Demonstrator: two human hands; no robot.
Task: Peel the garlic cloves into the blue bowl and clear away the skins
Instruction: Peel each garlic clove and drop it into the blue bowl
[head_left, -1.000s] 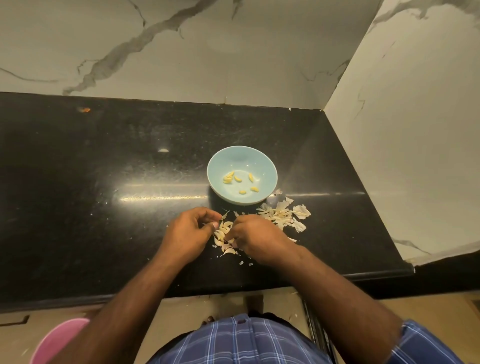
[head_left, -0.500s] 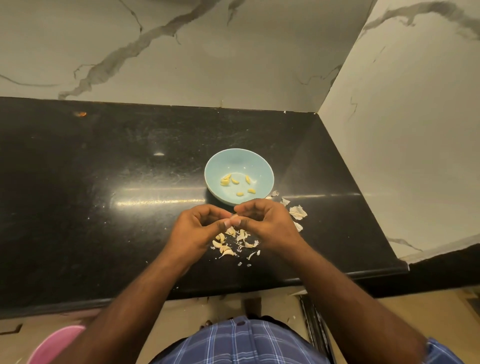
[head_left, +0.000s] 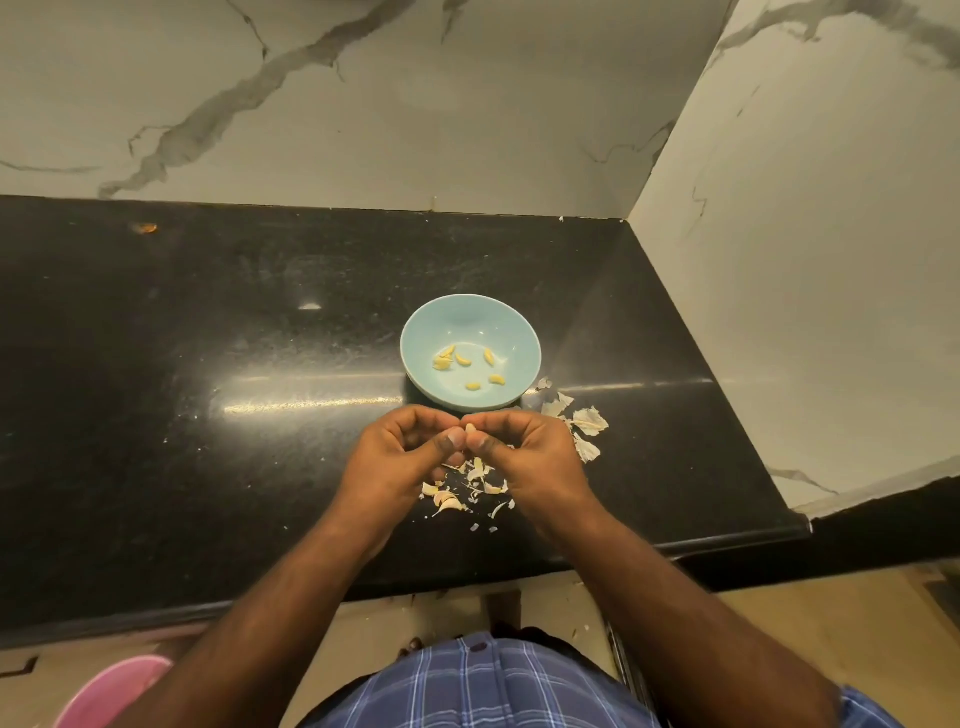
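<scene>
Black counter (head_left: 208, 415): bare room left; wall corner close right. Left hand (head_left: 400, 457) and right hand (head_left: 530, 457) pinch one garlic clove (head_left: 470, 428) together, fingers curled, just before blue bowl (head_left: 415, 338); skins (head_left: 582, 426) beside.

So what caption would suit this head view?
Both hands, left hand and right hand, pinch a garlic clove near the blue bowl, skins scattered around.

Warm, rather dim indoor light falls from above, leaving a bright streak of glare across the polished black bench (head_left: 208, 467) at mid-frame and a small spot reflection above it. The wide-angle lens bows the bench edges near the frame borders. Focus is fairly sharp in the middle and softer toward the lower corners.
</scene>
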